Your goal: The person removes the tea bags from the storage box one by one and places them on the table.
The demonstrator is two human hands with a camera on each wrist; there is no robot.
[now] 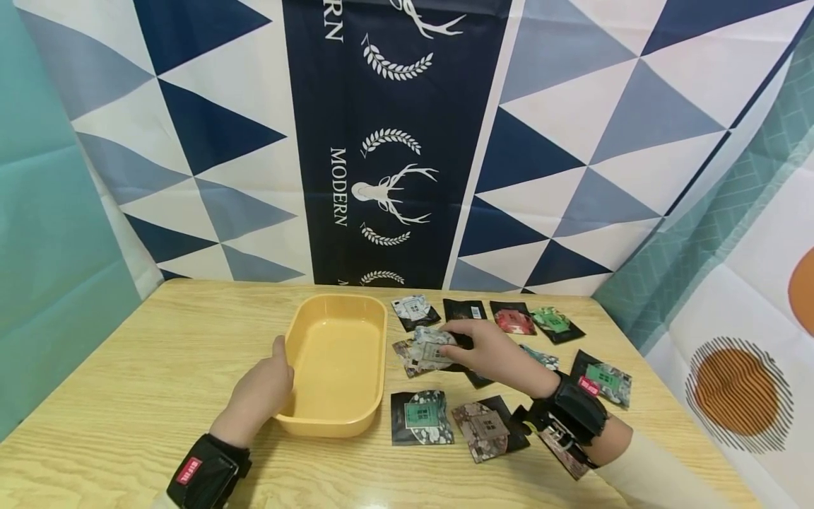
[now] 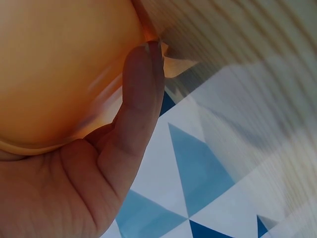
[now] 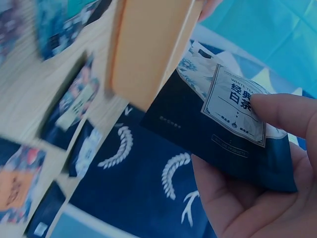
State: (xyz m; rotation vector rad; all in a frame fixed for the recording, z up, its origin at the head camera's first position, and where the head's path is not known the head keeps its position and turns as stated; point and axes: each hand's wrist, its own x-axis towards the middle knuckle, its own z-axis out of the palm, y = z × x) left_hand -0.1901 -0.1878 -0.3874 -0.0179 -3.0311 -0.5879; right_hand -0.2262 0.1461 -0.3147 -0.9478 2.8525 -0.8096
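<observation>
My right hand (image 1: 496, 353) pinches a tea packet (image 3: 223, 114) between thumb and fingers. The packet is dark with a pale floral panel and a label reading "WHITE TEA"; it is tilted, and overlaps another patterned packet (image 1: 404, 353) in the head view. My left hand (image 1: 263, 385) holds the left side of a yellow plastic tray (image 1: 380, 353), fingers along the outer wall in the left wrist view (image 2: 138, 99). Part of that hand's grip is hidden by the tray wall. The tray's inside floor shows bare.
More tea packets lie right of the tray: a green-labelled one (image 1: 422, 418), a brown one (image 1: 490, 428), a red one (image 1: 514, 319) and several others. A patterned cloth (image 1: 381, 233) hangs behind the wooden table (image 1: 172, 367). My right forearm covers some packets.
</observation>
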